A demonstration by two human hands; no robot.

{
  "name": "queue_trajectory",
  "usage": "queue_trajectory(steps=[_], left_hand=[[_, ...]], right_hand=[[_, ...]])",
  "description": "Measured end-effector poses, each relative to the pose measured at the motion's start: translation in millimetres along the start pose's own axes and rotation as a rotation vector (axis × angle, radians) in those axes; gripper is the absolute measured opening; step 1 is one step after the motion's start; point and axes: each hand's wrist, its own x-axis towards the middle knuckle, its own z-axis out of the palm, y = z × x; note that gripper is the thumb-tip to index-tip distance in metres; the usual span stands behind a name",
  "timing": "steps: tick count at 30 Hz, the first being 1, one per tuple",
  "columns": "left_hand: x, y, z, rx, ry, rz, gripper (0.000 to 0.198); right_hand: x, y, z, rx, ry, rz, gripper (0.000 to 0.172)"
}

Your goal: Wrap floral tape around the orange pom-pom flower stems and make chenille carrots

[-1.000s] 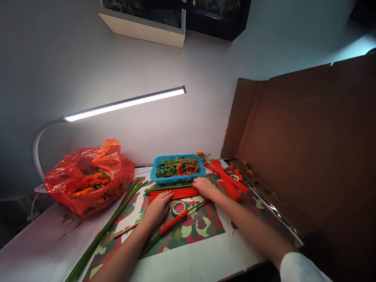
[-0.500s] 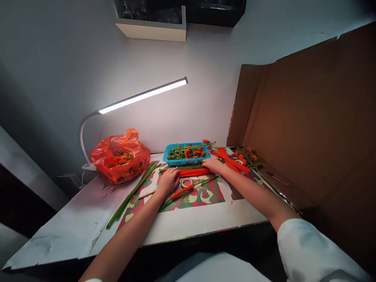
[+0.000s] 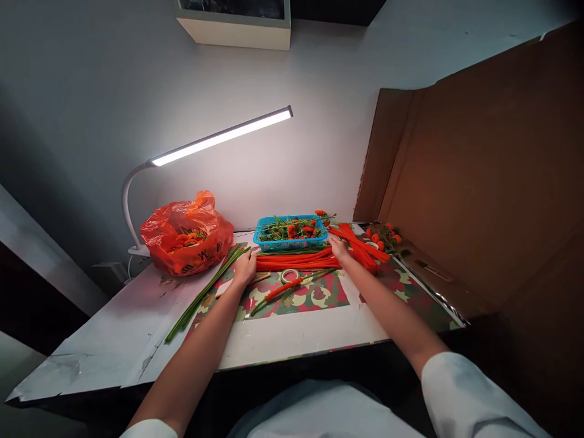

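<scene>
One pale wall (image 3: pixel 319 73) fills the upper middle of the frame, and one tall brown cardboard sheet (image 3: pixel 483 164) takes up the right side. Below them spreads one table (image 3: pixel 301 340), partly covered by a camouflage-patterned sheet (image 3: pixel 337 297). Two cabinets, one white-edged (image 3: pixel 241 36) and one dark (image 3: pixel 335 11), show at the top edge. One lit bar lamp (image 3: pixel 223 136) slants across the left of centre, above one red plastic bag (image 3: pixel 201 263) of orange flowers at centre left. One blue basket (image 3: pixel 290 246) of flowers and green stems sits in the middle of the frame. Just in front of it lies one bundle of red strips (image 3: pixel 296 261), spanning between two hands: the left hand (image 3: pixel 246 267) touches its left end, the right hand (image 3: pixel 338 250) its right end. Both hands' fingers are bent in at those ends; whether they close around the strips I cannot tell. A second lot of red strips (image 3: pixel 360 248) lies crossed at centre right. One bunch of green stems (image 3: pixel 203 299) runs diagonally at lower left. One orange-wrapped stem (image 3: pixel 283 289) lies below the bundle, beside one tape roll (image 3: pixel 283 277); a second roll (image 3: pixel 373 245) shows partly near several orange flower heads (image 3: pixel 387 237), too crowded to count.
</scene>
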Motion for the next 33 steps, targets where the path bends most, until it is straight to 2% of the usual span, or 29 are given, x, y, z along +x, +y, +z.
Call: queue_trajectory(steps=[4, 8, 11, 13, 14, 16, 19, 21, 27, 33], left_hand=[[-1, -3, 0.1, -0.009, -0.019, 0.043, 0.037], [-4, -1, -5.6, -0.015, -0.023, 0.127, 0.038], [-4, 3, -17.9, -0.009, -0.016, 0.296, 0.043], [-3, 5, -27.4, 0.02, -0.115, 0.543, 0.048], [-2, 5, -31.3, 0.043, -0.193, 0.621, 0.049], [1, 7, -35.6, 0.116, -0.337, 0.674, 0.046], [4, 12, -33.7, 0.186, -0.415, 0.655, 0.042], [5, 16, -30.5, 0.198, -0.401, 0.639, 0.039], [17, 18, -31.4, 0.195, -0.317, 0.557, 0.029], [25, 10, -35.6, 0.218, -0.046, 0.339, 0.027]], right_hand=[[-4, 1, 5, -0.169, -0.101, -0.006, 0.032], [-7, -1, -4, -0.311, -0.111, -0.086, 0.022], [-13, -9, -18, -0.377, -0.092, -0.221, 0.029], [-20, -17, -27, -0.392, -0.115, -0.351, 0.032], [-24, -21, -31, -0.394, -0.157, -0.421, 0.031], [-32, -28, -35, -0.408, -0.293, -0.558, 0.034], [-40, -33, -34, -0.514, -0.51, -0.699, 0.048], [-39, -35, -29, -0.566, -0.552, -0.698, 0.043], [-18, -41, -23, -0.545, -0.428, -0.614, 0.032], [-16, -43, -23, -0.517, -0.166, -0.544, 0.025]])
